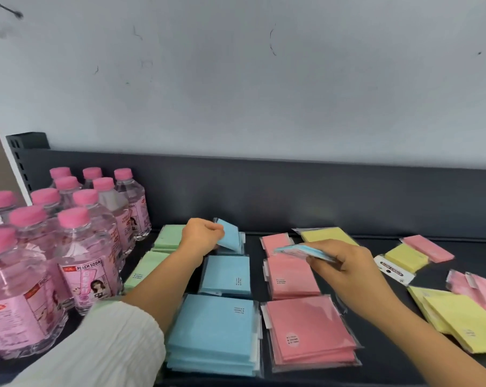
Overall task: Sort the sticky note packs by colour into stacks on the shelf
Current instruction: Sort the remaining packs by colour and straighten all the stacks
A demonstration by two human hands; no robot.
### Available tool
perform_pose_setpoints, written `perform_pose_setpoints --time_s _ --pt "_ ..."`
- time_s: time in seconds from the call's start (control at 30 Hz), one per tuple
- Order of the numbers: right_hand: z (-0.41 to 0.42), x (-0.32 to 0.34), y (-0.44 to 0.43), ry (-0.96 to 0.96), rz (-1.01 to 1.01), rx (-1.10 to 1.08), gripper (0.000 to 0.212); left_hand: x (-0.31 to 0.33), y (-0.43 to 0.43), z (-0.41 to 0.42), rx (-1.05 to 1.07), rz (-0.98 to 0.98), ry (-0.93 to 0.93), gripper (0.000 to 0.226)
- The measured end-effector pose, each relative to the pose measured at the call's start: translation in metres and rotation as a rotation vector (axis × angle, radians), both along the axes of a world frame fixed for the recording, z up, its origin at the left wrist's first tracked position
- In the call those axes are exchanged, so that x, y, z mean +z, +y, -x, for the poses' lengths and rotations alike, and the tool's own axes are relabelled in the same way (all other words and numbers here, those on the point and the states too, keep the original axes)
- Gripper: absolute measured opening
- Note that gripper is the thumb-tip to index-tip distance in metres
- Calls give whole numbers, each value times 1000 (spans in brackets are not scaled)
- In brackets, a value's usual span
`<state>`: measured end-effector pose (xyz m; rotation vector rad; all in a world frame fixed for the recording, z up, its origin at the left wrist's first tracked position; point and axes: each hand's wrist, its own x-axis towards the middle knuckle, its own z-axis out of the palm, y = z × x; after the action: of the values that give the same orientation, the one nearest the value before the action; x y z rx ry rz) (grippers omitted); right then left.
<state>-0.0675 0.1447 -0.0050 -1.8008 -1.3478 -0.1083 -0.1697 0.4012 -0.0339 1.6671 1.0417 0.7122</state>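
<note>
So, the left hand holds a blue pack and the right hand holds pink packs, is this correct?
Not quite: the head view shows the right hand holding blue packs, not pink. The left hand does hold a blue pack.

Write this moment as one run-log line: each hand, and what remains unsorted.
left hand: holds blue pack behind middle blue stack | right hand: holds blue packs | unsorted: loose yellow packs, pink packs at right

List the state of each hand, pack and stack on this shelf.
left hand: pinches a blue pack, tilted
right hand: grips a blurred blue bundle above the pink stacks
front blue stack: lying flat
green stacks: lying flat
bottles: upright, capped
yellow packs: loose, overlapping at right
</note>
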Motion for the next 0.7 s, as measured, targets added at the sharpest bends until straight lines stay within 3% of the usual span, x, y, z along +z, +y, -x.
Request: perform_pose_setpoints --time_s 0.1,0.3,0.53,0.7 --pt "-5 0 2 -15 16 -7 44 -9 2 -3 -27 -25 81 9" --pt "-12 -1 7 -43 60 -41 22 -10 -3 -3 -68 -219 239 20" --pt "-11 20 37 -78 135 -2 28 5 -12 2 -165 -299 388 17" --pt "-24 28 83 -142 297 -45 29 40 -26 28 -278 -455 568 29"
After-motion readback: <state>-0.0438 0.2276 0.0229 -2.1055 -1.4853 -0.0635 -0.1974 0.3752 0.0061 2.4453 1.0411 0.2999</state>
